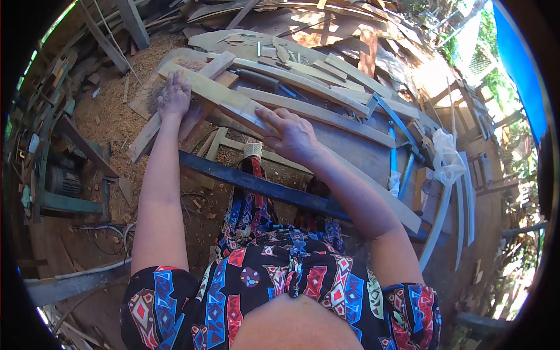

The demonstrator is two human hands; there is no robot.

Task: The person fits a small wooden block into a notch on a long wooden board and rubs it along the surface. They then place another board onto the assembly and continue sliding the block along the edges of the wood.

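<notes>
A pale, flat wooden board (213, 93) lies slantwise over other wood pieces on the workbench. My left hand (174, 96) rests on its far left end, fingers stretched out over the top face. Near the board's right end lies my right hand (290, 133), its fingertips on the upper face and edge; its thumb and underside are hard to make out. Beneath the board, a crossing wooden bar (147, 139) reaches down to the left.
Long wooden strips (321, 111) lie beyond the board, with a blue-handled saw or clamp frame (392, 151) at the right. A dark blue beam (251, 185) crosses before my body. A motor (63, 181) stands at left; sawdust (119, 111) covers the ground.
</notes>
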